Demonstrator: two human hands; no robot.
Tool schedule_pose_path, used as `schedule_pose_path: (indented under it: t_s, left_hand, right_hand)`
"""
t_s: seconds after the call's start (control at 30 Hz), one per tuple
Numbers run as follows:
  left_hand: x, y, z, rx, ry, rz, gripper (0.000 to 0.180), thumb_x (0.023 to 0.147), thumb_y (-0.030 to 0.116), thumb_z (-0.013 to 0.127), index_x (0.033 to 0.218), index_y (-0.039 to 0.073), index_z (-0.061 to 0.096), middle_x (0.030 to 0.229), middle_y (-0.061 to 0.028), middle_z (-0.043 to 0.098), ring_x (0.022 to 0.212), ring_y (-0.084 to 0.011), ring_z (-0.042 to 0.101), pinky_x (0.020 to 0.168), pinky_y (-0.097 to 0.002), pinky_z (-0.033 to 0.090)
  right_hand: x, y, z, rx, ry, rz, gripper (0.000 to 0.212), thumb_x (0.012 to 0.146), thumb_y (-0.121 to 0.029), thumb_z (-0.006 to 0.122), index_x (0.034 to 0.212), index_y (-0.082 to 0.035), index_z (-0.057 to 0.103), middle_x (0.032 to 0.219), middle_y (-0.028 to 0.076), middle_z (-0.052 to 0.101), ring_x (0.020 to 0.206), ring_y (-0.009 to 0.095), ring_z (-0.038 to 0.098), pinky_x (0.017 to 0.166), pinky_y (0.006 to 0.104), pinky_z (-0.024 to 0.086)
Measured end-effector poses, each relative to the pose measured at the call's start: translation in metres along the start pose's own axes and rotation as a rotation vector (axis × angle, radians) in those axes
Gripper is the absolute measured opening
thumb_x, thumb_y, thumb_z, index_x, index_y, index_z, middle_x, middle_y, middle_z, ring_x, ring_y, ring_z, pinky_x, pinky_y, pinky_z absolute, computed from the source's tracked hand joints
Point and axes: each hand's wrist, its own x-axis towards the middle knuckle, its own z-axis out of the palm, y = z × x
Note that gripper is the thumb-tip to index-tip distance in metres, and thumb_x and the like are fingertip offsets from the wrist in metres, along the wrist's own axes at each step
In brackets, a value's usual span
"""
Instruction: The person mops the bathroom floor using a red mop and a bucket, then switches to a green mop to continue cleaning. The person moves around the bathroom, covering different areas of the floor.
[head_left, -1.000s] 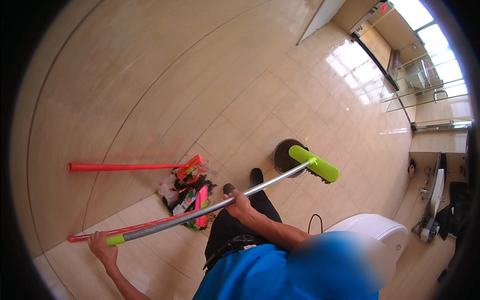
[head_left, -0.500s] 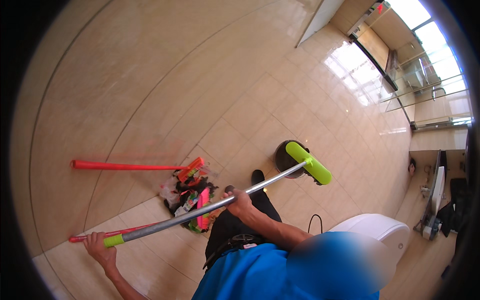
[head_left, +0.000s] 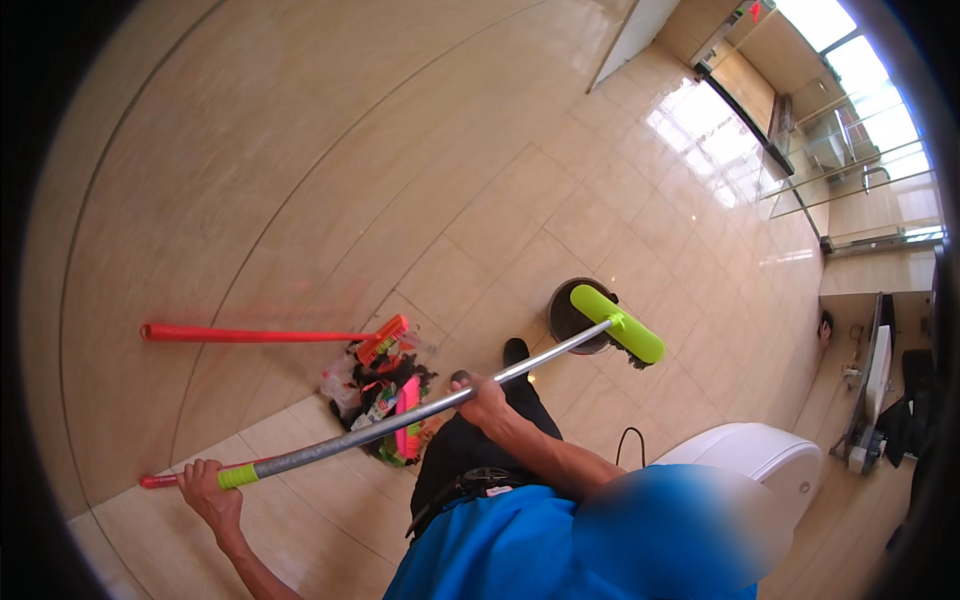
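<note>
I hold a mop with a long silver pole (head_left: 370, 432), a light green grip and a light green head (head_left: 617, 326). At the pole's upper end, by the green grip, my left hand (head_left: 208, 492) is closed around it. My right hand (head_left: 483, 400) wraps the pole about midway. The mop's head lies over the rim of a dark round bucket (head_left: 570, 318) on the floor. Dark strands show under the head's far end; how much of it touches the bucket is hidden.
Against the wall at left leans a red-handled broom (head_left: 260, 334). Beside it is a heap of litter (head_left: 370, 392) with a pink brush (head_left: 407, 415); another red handle (head_left: 160, 481) ends near my left hand. A white rounded fixture (head_left: 750, 445) stands at right. Glass panels (head_left: 850, 180) are farther off.
My left hand and the grip end of the pole have shifted slightly to the right. The mop's head has moved very little and stays over the bucket.
</note>
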Motion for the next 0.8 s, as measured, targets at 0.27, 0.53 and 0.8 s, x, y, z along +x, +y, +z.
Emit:
schedule_pose_path:
  t_s: [0.27, 0.53, 0.8]
  left_hand:
    - [0.006, 0.012, -0.020, 0.075, 0.131, 0.021, 0.020, 0.048, -0.007, 0.050, 0.061, 0.006, 0.044, 0.059, -0.0073, 0.041, 0.062, -0.0253, 0.041, 0.059, -0.0336, 0.032]
    - [0.009, 0.014, -0.028, 0.124, 0.225, 0.086, 0.019, 0.051, -0.005, 0.051, 0.066, 0.006, 0.045, 0.060, -0.0076, 0.038, 0.061, -0.0246, 0.041, 0.057, -0.0338, 0.032]
    - [0.007, 0.018, -0.037, 0.180, 0.320, 0.074, 0.016, 0.058, 0.000, 0.056, 0.073, 0.005, 0.051, 0.064, -0.0072, 0.045, 0.064, -0.0243, 0.046, 0.063, -0.0339, 0.036]
  right_hand:
    - [0.002, -0.002, 0.014, 0.061, -0.100, 0.012, 0.007, 0.081, -0.012, 0.033, 0.081, -0.005, 0.032, 0.072, 0.009, 0.035, 0.064, 0.023, 0.039, 0.069, 0.0432, 0.037]
    - [-0.012, -0.006, 0.019, 0.102, -0.092, 0.010, 0.007, 0.078, -0.010, 0.035, 0.075, -0.005, 0.031, 0.069, 0.008, 0.034, 0.063, 0.022, 0.038, 0.069, 0.0424, 0.035]
    - [-0.027, -0.014, 0.034, 0.157, -0.140, -0.004, 0.013, 0.079, -0.013, 0.037, 0.070, -0.006, 0.030, 0.062, 0.006, 0.031, 0.054, 0.019, 0.034, 0.063, 0.0387, 0.034]
